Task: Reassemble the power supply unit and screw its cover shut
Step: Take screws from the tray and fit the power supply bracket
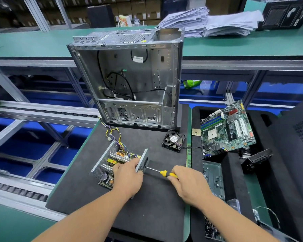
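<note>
The right hand (189,182) curls its fingers round the yellow handle of a screwdriver (162,172). The tip touches the side wall of the open power supply (112,163). The left hand (128,177) grips that metal wall and lies over the parts inside. The power supply sits on a black mat (147,206), near a small fan (173,140) and an empty computer case (129,81).

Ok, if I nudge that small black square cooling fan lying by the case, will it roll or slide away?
The small black square cooling fan probably won't roll: it lies flat on its square frame. On the dark foam mat it would likely drag rather than slide freely. It looks like light plastic, and its thin black lead may tug as it moves.
</note>
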